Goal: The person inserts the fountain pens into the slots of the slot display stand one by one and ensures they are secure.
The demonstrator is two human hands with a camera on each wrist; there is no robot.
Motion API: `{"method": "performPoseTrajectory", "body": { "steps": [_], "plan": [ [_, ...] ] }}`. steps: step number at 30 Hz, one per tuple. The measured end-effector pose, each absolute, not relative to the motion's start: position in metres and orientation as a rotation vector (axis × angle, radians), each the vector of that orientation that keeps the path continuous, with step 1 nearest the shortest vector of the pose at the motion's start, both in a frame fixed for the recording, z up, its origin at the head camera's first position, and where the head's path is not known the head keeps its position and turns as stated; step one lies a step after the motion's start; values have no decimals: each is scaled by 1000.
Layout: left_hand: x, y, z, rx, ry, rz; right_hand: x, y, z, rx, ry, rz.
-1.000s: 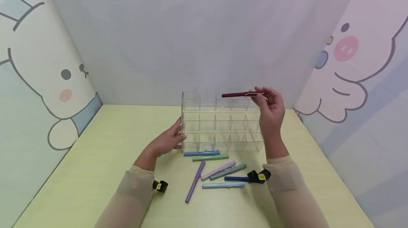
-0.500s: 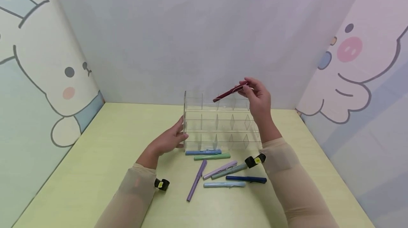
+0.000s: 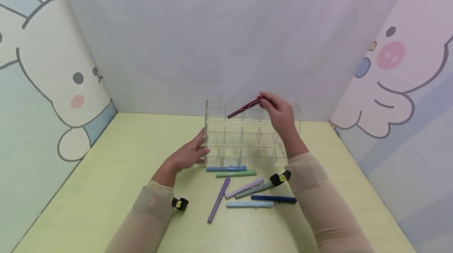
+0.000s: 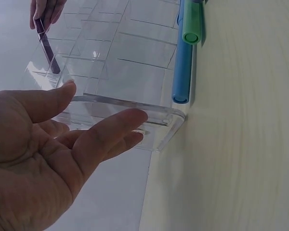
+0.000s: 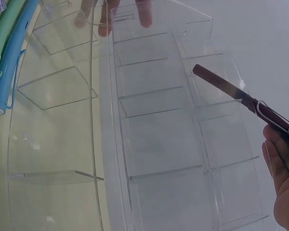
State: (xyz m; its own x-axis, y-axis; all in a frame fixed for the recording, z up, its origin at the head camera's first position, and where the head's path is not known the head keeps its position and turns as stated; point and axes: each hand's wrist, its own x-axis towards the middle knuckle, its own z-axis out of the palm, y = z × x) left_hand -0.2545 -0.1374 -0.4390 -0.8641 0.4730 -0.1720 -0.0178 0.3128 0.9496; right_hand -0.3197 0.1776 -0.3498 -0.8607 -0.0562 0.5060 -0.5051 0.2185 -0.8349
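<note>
A dark red pen (image 3: 244, 108) with a wire clip is pinched by its capped end in my right hand (image 3: 281, 115). It slants down to the left at the top tier of a clear acrylic organizer (image 3: 242, 124). The right wrist view shows the pen (image 5: 221, 83) by the upper compartments; whether it touches a divider I cannot tell. My left hand (image 3: 187, 155) rests against the organizer's left side. In the left wrist view its fingers (image 4: 108, 132) are fairly straight at the clear side panel (image 4: 130, 103), with the thumb by the panel's edge.
Along the organizer's front lie a blue pen (image 3: 226, 169) and a green pen (image 3: 236, 173). Nearer are purple (image 3: 218, 200), lilac (image 3: 244, 188), grey-green (image 3: 255, 190), light blue (image 3: 249, 205) and dark blue pens (image 3: 273, 198). A grey wall (image 3: 226, 41) stands behind.
My right hand has moved left with the dark red pen, and the pen has tilted from level to tip-down over the top tier. The left hand stays at the organizer's side.
</note>
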Motion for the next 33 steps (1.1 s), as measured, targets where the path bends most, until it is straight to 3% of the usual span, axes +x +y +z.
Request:
{"method": "performPoseTrajectory", "body": {
  "steps": [10, 33],
  "plan": [
    [-255, -138, -441, 388, 2181, 1556, -318, 174, -353, 514, -2277, 1318],
    [-261, -137, -446, 442, 2170, 1580, -316, 179, -357, 553, -2322, 1214]
  ]
}}
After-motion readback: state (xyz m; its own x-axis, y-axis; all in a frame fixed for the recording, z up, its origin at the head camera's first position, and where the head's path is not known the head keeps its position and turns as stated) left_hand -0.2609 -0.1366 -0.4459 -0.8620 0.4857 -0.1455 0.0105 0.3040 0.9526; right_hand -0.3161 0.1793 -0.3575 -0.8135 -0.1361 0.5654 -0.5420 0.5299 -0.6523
